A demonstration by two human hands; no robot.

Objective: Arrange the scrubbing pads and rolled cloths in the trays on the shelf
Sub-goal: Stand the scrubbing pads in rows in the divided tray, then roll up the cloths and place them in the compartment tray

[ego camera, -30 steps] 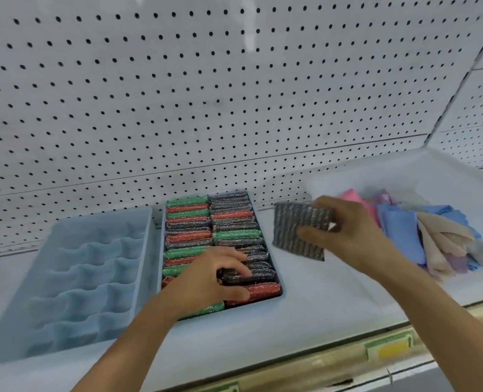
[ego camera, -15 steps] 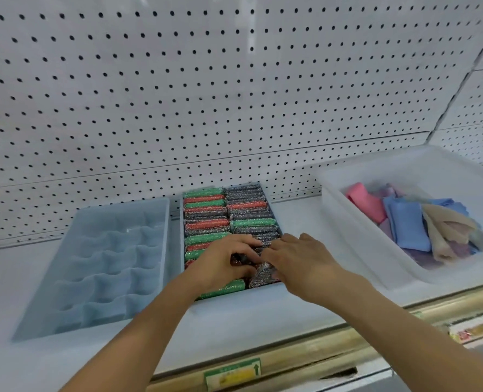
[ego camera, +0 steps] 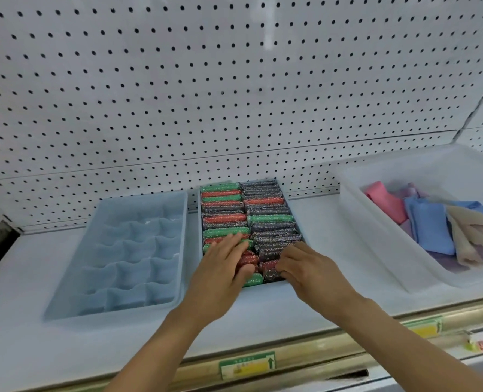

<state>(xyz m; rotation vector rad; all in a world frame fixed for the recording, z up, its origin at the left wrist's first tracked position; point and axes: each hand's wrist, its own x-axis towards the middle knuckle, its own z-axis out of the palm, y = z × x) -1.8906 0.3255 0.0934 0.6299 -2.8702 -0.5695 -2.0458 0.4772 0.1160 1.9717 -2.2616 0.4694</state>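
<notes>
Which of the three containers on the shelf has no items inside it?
The light blue divided tray on the left: its compartments show nothing. The middle tray is packed with pads, and the white bin on the right holds cloths.

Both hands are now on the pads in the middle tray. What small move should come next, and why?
Probably press the near pad down with the right hand, whose fingers curl over it at the front of the right column, while the left hand lies flat on the left column. The middle tray looks packed, so this pad likely needs pushing level. After that, the cloths in the white bin wait for the divided tray.
</notes>
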